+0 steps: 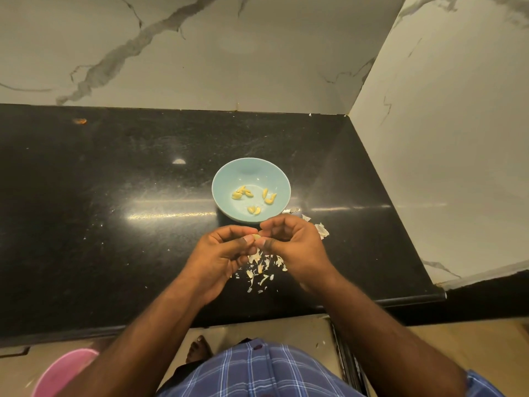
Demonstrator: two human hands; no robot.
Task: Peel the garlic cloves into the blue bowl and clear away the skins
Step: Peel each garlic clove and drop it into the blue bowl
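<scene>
We see no legible writing. Our left hand (220,250) and right hand (289,239) meet above the black polished stone counter (114,181), together pinching one small pale garlic clove (256,237); mostly hidden, its long axis cannot be judged. Just beyond, the light blue round bowl (251,170) holds peeled yellowish cloves (253,210) lying in scattered directions. Dry white papery skins (262,267) litter the counter beneath the hands and right of the bowl.
</scene>
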